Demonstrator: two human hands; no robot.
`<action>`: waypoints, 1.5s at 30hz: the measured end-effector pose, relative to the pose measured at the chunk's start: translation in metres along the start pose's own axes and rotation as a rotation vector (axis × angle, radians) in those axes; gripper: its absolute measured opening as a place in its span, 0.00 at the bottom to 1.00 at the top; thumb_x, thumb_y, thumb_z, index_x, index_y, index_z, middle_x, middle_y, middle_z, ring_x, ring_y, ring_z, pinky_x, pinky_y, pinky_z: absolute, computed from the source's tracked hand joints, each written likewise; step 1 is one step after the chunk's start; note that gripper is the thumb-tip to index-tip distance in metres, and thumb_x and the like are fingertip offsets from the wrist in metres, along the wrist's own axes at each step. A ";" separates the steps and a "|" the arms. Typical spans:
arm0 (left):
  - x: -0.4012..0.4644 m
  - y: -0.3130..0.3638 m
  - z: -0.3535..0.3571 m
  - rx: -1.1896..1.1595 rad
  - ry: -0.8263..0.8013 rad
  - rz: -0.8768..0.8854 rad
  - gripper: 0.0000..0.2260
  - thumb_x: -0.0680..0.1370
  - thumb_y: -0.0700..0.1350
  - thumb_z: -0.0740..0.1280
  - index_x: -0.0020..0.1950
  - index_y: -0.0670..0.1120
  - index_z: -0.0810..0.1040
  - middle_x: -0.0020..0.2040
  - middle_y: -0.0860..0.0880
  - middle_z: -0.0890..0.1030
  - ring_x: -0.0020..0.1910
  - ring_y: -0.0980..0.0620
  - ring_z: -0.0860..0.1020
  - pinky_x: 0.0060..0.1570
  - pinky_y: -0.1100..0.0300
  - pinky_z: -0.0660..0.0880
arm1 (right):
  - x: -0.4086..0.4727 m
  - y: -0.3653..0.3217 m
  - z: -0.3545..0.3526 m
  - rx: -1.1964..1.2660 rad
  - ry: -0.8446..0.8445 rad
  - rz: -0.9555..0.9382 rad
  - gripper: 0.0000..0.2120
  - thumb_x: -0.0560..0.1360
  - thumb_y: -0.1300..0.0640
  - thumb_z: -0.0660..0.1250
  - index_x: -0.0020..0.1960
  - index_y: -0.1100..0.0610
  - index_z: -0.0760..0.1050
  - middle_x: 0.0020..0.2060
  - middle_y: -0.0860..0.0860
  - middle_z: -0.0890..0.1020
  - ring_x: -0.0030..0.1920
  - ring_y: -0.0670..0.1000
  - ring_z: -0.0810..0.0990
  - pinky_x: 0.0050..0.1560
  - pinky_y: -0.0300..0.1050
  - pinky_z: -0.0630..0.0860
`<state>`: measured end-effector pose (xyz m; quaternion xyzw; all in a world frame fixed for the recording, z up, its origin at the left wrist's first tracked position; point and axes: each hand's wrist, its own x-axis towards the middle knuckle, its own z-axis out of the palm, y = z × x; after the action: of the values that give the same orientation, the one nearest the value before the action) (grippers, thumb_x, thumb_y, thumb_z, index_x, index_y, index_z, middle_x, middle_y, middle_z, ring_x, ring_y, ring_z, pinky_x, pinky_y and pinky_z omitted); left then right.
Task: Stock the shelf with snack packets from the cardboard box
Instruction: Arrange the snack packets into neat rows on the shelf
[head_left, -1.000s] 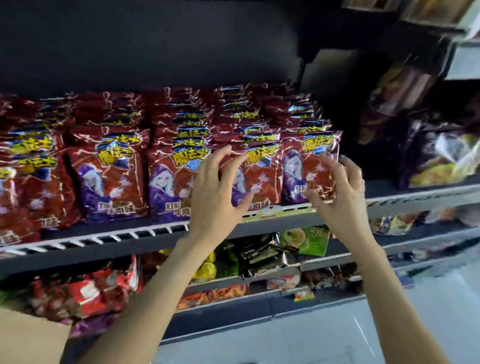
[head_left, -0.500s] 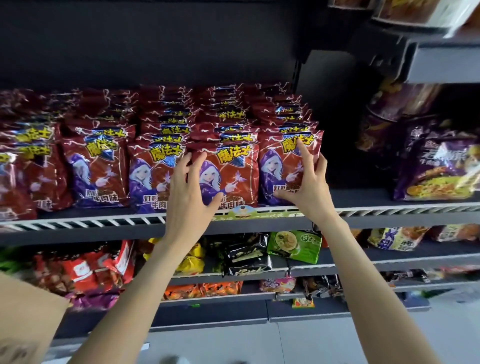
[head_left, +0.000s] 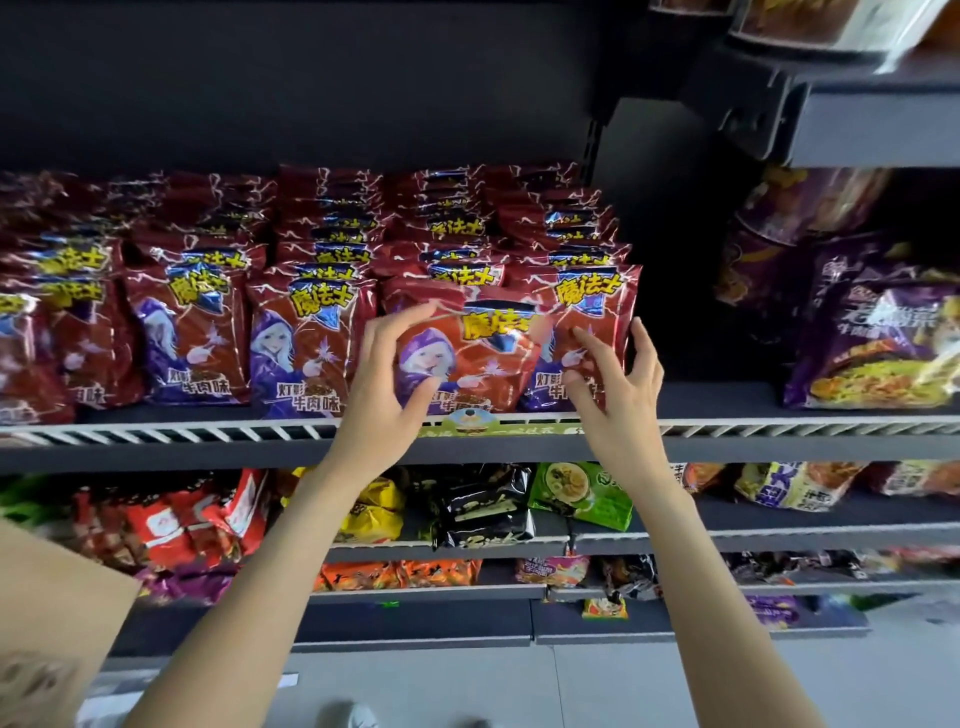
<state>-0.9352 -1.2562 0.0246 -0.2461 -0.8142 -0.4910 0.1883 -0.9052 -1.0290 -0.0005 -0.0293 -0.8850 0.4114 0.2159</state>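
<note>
Straightening the front row, you are pinching a red snack packet (head_left: 467, 358) with your left hand (head_left: 387, 384) while your right hand (head_left: 618, 384), fingers relaxed, is touching its neighbour (head_left: 597, 312) on the shelf (head_left: 208, 434). Rows are looking nearly full; the cardboard box (head_left: 52, 623) is sitting low left, contents hidden.

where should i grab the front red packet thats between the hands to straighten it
Take the front red packet by its two side edges, from the open shelf front. It stands upright facing out, neighbours crowd both sides, so only the front and upper corners are free.
</note>
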 end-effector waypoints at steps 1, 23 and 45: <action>0.004 0.006 0.005 0.004 -0.031 0.006 0.30 0.76 0.33 0.65 0.68 0.63 0.62 0.63 0.62 0.65 0.66 0.62 0.66 0.68 0.53 0.66 | 0.000 -0.003 -0.004 0.111 -0.019 0.043 0.14 0.81 0.51 0.57 0.66 0.41 0.68 0.76 0.52 0.50 0.75 0.52 0.50 0.70 0.49 0.59; 0.022 0.033 0.071 0.355 -0.064 -0.154 0.42 0.73 0.48 0.73 0.77 0.53 0.48 0.66 0.43 0.70 0.50 0.50 0.77 0.42 0.59 0.77 | 0.008 0.007 -0.023 0.092 -0.071 0.036 0.34 0.73 0.56 0.72 0.73 0.52 0.57 0.64 0.51 0.74 0.61 0.50 0.76 0.58 0.52 0.77; 0.033 0.048 0.101 0.175 -0.136 -0.149 0.48 0.75 0.30 0.65 0.72 0.56 0.29 0.77 0.38 0.49 0.45 0.43 0.79 0.36 0.66 0.69 | 0.037 0.003 -0.030 0.252 -0.162 0.049 0.37 0.75 0.61 0.68 0.76 0.57 0.49 0.53 0.40 0.77 0.48 0.30 0.77 0.48 0.22 0.70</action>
<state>-0.9397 -1.1394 0.0313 -0.2003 -0.8808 -0.4130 0.1164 -0.9269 -0.9974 0.0273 0.0097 -0.8398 0.5256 0.1355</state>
